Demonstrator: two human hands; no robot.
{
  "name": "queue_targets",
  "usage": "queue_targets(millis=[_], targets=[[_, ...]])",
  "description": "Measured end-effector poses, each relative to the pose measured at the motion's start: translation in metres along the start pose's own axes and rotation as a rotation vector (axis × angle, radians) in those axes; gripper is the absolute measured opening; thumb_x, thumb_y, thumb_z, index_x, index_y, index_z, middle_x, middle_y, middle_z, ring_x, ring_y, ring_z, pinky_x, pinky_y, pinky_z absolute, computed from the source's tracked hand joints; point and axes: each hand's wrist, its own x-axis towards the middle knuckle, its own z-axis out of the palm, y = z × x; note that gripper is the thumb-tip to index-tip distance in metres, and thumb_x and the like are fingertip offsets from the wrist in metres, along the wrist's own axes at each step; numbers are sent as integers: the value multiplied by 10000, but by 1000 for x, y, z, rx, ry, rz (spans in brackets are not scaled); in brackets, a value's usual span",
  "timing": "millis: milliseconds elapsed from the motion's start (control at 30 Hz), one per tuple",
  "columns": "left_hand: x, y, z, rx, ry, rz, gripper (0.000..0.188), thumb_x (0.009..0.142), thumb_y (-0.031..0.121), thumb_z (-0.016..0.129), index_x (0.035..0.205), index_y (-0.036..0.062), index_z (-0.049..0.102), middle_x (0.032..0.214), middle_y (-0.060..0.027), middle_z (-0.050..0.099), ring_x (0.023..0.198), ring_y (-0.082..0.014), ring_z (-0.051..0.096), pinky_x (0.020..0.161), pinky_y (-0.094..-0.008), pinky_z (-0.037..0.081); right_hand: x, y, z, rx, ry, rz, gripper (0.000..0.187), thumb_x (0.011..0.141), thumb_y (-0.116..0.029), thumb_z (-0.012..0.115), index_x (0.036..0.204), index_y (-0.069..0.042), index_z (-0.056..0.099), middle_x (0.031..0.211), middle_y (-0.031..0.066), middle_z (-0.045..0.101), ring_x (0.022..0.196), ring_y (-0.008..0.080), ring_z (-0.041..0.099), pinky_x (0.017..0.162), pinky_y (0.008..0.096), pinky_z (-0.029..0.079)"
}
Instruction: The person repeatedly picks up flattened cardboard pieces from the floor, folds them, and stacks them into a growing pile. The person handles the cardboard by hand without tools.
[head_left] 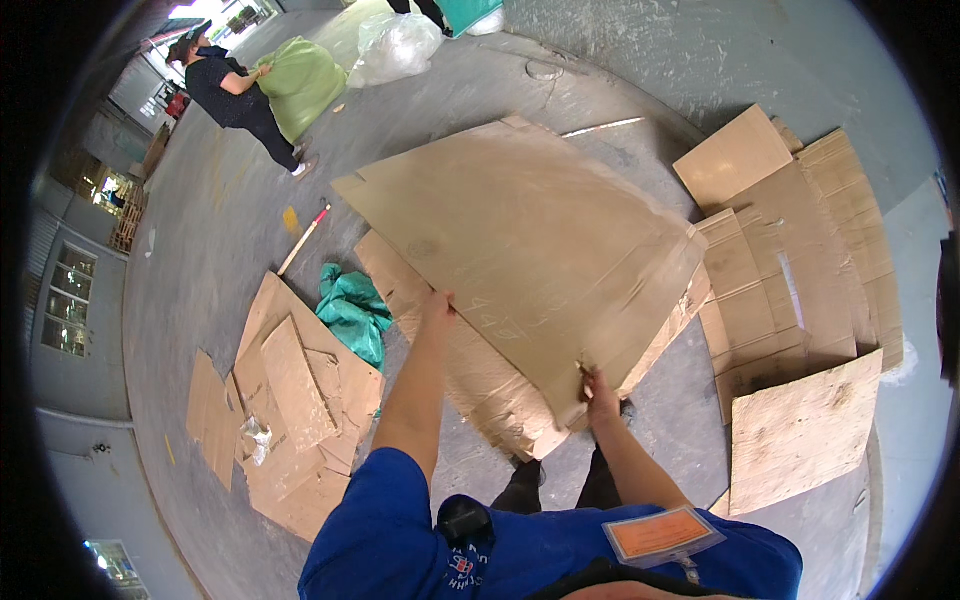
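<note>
A large brown cardboard sheet (520, 230) stretches out in front of me, with faint handwriting near its closer edge. My left hand (440, 305) is closed on its left edge. At the near right corner, my right hand (600, 397) grips the same sheet, with something small and dark by the fingers that I cannot make out. Beneath it, more flattened cardboard (480, 375) lies on the floor, showing along the left and near sides. The far edge of the held sheet looks blurred on the right.
Cardboard pieces (300, 400) lie on the left beside a crumpled green sack (352, 312) and a stick (303, 240) with a red end. More cardboard (780, 270) leans and lies at the right wall. Farther back, a person (235, 95) holds a light green sack (303, 85) near a clear plastic bag (393, 48).
</note>
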Motion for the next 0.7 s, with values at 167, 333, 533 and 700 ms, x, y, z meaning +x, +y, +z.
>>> queue_targets(millis=[167,333,533,700], targets=[[-30,-59,-65,140,59,-99,496,705,-36,483,1174,32,336,1017,-106,484,832,-241,519,657,-322,445,18,104,11,-290,-61,139,555,761,-472,526,1152,-87,438,1096,65,480,1013,180,440,770,321,383],[-4,-86,-116,119,-49,46,558,779,63,493,1279,116,249,1253,-134,339,1098,-250,391,816,-360,406,6,132,-17,-603,-285,586,636,709,-498,571,1186,-146,339,1148,65,424,1024,240,392,862,468,303],[36,-157,-162,199,279,-131,539,771,55,484,1264,119,274,1226,-125,358,1047,-260,423,783,-381,412,-14,96,-149,-1154,-284,264,446,781,-405,517,1058,-56,530,909,70,588,770,160,547,659,298,426],[58,-186,-174,135,322,-97,504,769,72,482,1241,106,308,1172,-127,403,996,-260,455,746,-372,421,-29,73,-233,-1674,-112,97,416,753,-390,556,943,-22,596,851,102,610,737,163,570,664,298,458]])
